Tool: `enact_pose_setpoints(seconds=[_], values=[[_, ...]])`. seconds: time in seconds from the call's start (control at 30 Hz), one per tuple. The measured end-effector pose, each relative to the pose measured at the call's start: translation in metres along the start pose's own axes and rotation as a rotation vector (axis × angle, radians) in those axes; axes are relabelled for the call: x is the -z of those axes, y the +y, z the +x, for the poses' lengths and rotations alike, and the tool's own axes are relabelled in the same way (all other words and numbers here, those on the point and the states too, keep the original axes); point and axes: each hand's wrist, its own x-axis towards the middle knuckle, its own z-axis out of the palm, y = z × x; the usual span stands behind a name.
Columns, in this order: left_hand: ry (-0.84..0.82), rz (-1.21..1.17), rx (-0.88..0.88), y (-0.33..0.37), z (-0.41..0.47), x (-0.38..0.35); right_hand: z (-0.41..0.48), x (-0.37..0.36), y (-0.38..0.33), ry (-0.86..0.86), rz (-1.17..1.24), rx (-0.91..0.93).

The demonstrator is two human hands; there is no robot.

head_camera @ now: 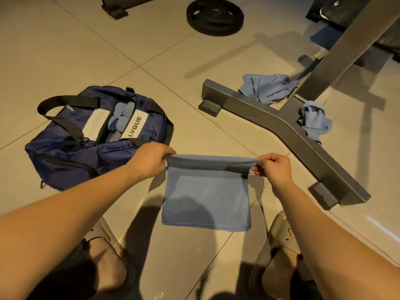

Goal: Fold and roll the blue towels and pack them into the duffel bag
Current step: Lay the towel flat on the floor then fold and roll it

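Pinching the towel's (206,198) rolled edge: left hand (151,159), right hand (273,167).

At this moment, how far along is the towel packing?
Done: rolled towels sit in the open duffel bag. In hand: left hand and right hand pinch the curled far edge of a flat towel. Left: a crumpled towel and a second crumpled towel against the bench frame.

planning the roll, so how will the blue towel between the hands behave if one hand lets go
Likely floppy: the blue towel folds over and wrinkles along the top edge where the left hand and right hand hold it, so a freed corner would probably collapse. It also looks thin and light: fingertip grips alone hold that edge up.
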Motion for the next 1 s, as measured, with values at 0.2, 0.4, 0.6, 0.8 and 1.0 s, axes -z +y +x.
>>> enact_pose_setpoints(seconds=[0.2,0.4,0.6,0.8,1.0], values=[[-0.124,0.155,-0.123,0.008,-0.061,-0.033,-0.047,0.007,0.061,-0.025,-0.135,-0.001],[-0.199,0.239,-0.134,0.008,-0.095,-0.078,-0.068,0.012,0.108,-0.101,-0.337,-0.024],[-0.217,0.278,-0.126,0.005,-0.12,-0.116,-0.078,0.012,0.125,-0.124,-0.389,-0.052],[-0.243,0.345,-0.124,0.008,-0.126,-0.127,-0.083,0.013,0.135,-0.145,-0.423,-0.059],[-0.211,0.393,-0.202,0.009,-0.13,-0.131,-0.095,0.012,0.138,-0.204,-0.657,0.023]])
